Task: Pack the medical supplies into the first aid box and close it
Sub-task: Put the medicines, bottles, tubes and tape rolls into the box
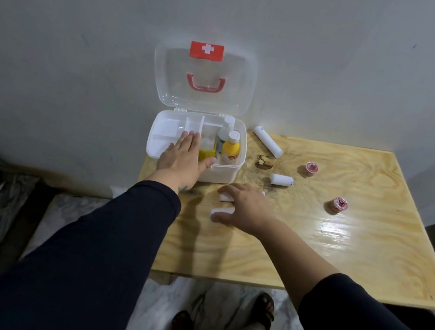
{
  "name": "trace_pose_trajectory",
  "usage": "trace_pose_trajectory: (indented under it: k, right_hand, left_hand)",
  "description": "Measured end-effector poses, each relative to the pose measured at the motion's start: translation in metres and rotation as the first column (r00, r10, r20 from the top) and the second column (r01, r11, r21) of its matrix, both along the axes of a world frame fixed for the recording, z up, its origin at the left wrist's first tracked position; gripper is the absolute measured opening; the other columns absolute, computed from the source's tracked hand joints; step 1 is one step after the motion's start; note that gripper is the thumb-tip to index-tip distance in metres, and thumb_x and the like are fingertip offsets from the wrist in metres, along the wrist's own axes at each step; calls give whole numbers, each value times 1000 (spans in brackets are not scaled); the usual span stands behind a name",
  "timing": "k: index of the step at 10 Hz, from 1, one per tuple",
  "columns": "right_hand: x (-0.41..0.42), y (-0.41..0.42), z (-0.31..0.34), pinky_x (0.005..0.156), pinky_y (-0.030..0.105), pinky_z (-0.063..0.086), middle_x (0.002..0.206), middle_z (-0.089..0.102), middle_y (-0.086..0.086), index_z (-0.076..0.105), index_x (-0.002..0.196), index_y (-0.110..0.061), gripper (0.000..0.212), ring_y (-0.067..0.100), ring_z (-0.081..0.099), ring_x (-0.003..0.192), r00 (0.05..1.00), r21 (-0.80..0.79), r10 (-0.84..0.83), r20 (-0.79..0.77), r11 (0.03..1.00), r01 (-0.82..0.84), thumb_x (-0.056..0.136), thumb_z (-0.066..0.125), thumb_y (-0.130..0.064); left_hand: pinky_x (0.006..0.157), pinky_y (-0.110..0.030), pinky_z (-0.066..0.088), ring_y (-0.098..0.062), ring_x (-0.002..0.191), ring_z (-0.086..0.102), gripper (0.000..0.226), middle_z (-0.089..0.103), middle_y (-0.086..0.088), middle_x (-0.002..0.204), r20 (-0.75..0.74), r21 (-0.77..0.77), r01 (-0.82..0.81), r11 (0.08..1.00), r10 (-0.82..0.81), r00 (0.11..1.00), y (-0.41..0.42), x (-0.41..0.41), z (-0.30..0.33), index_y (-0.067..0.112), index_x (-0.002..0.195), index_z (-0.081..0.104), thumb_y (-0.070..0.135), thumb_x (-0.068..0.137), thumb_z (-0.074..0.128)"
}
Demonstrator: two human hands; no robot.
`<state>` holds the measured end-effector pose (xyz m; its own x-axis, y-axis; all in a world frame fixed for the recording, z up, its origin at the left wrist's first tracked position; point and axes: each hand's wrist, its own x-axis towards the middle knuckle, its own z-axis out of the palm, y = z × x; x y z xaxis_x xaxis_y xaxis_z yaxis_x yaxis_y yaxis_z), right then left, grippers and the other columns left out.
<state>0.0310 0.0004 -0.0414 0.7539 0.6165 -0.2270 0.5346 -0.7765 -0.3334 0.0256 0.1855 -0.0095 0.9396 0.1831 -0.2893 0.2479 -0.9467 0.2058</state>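
Observation:
The white first aid box [223, 173] stands open at the table's far left corner, its clear lid [203, 76] upright against the wall. Inside stand a yellow bottle [231, 149], a white bottle [224, 133] and a small yellow pack [206, 155]. My left hand [182, 159] lies flat, fingers apart, on the box's front left rim and white tray. My right hand [244, 206] curls over two white bandage rolls, one [225, 197] under the fingertips and one [221, 213] by the thumb. Whether it grips them is unclear.
On the wooden table [339, 257] lie a long white roll [267, 141], a short white roll [281, 180] and two pink tape spools [311, 168] [338, 204]. A dark stain [262, 162] marks the wood beside the box. The wall stands directly behind.

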Motion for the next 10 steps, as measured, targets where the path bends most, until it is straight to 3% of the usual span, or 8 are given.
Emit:
trace_pose_trajectory:
  k: [1, 3, 4, 5, 6, 8, 10]
  right_hand:
    - [-2, 0, -7, 99, 38, 36, 131, 57, 1, 45, 136, -27, 61, 27, 48, 121, 994, -126, 82, 66, 989, -73, 82, 65, -46]
    - [-3, -3, -9, 98, 39, 39, 131, 56, 2, 43, 138, -29, 50, 27, 47, 121, 990, -120, 71, 123, 991, -56, 90, 57, -34]
    - [-1, -8, 0, 95, 40, 43, 130, 57, 2, 43, 138, -27, 53, 27, 51, 119, 990, -20, -49, 134, 998, 52, 88, 58, -39]
    - [7, -12, 17, 87, 39, 49, 120, 63, 3, 52, 130, -23, 49, 26, 58, 111, 968, 191, -215, 128, 963, 188, 84, 65, -37]
    - [16, -15, 38, 79, 30, 46, 118, 67, 1, 57, 125, -21, 46, 22, 61, 109, 939, 347, -344, 25, 884, 315, 82, 69, -34]
    - [29, 8, 81, 87, 34, 52, 115, 67, 0, 57, 125, -23, 47, 12, 58, 99, 921, 529, -385, -65, 769, 359, 81, 71, -33]
    - [42, 67, 104, 93, 41, 52, 127, 61, 5, 49, 133, -25, 48, 22, 59, 112, 939, 677, -300, -167, 658, 330, 87, 65, -27]
  left_hand:
    - [122, -36, 4, -14, 150, -10, 77, -9, -2, 163, 0, 1, 3, 1000, -3, 1000, 0, 0, 0, 11, 154, -8, 57, 98, 19]
    - [122, -36, 5, -15, 150, -9, 77, -9, -2, 163, 12, -4, 0, 1000, 0, 1000, -1, -1, 0, 12, 154, -7, 57, 98, 20]
    - [122, -36, 6, -15, 150, -9, 78, -8, -2, 164, 18, -16, 7, 1000, -6, 1000, 1, -1, 0, 11, 155, -6, 57, 98, 21]
    - [121, -38, 4, -16, 150, -7, 79, -7, -3, 164, 32, -61, 6, 998, -4, 999, 3, 1, 1, 11, 155, -3, 58, 97, 26]
    - [121, -41, 0, -20, 150, -5, 80, -6, -7, 164, 47, -9, 13, 1000, -12, 999, 9, 0, 4, 10, 155, 2, 58, 97, 29]
    - [122, -39, -1, -19, 150, -7, 96, -8, -7, 163, -23, 53, -37, 998, 38, 999, 25, -9, 5, 8, 155, -2, 73, 89, 25]
    - [122, -41, 2, -20, 150, -7, 96, -6, -7, 163, -30, 71, -17, 997, 19, 999, 29, -6, 1, 5, 154, -4, 72, 90, 23]
